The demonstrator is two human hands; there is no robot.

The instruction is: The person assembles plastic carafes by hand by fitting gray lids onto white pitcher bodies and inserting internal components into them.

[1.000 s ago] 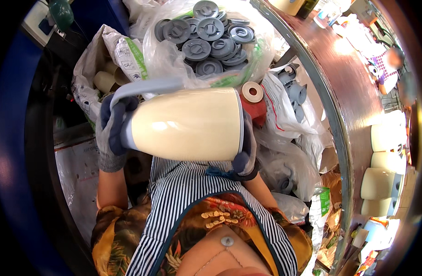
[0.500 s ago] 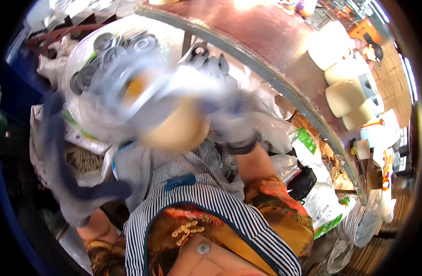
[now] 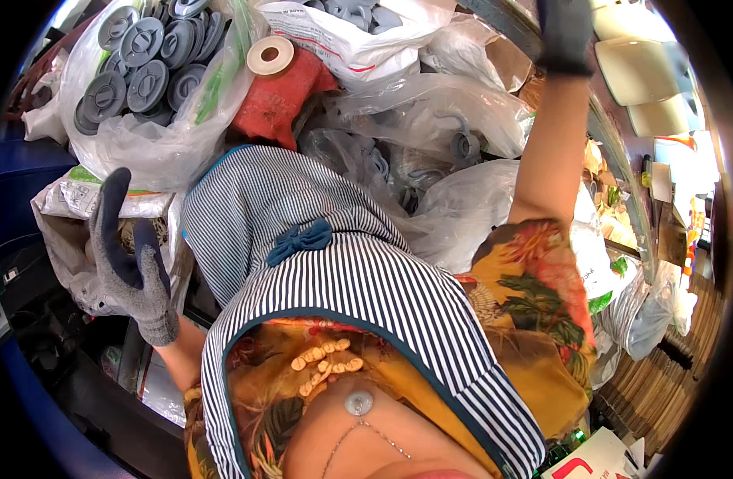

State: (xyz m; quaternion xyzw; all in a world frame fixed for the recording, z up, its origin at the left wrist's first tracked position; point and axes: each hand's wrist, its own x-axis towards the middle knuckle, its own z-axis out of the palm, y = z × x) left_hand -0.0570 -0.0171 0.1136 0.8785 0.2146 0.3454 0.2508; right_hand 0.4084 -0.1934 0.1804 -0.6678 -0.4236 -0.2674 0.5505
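Note:
My left hand (image 3: pixel 135 259), in a grey and navy work glove, is raised at the left with its fingers apart and nothing in it. Behind it stands an open white sack (image 3: pixel 67 231) with pale stringy pieces inside. Just above lies a clear plastic bag filled with round grey plastic lids (image 3: pixel 149 80). My right hand (image 3: pixel 564 36), also gloved, stretches far out over the workbench edge (image 3: pixel 626 191) at the top. The picture's rim cuts off its fingers, so whatever they hold is hidden. Cream-coloured tubs (image 3: pixel 639 72) stand to its right.
A cream ring-shaped piece (image 3: pixel 271 56) sits on a red support (image 3: pixel 283 100) in front of me. Clear bags with grey plastic parts (image 3: pixel 462 145) lie to its right. A white sack (image 3: pixel 354 44) holds more grey parts. Flattened cardboard (image 3: pixel 662 391) is stacked at the lower right.
Both hands were blurred near the middle and left, with a pale ringed piece and a cream rounded thing by the right. My right arm has swung up to the bench; the view has shifted.

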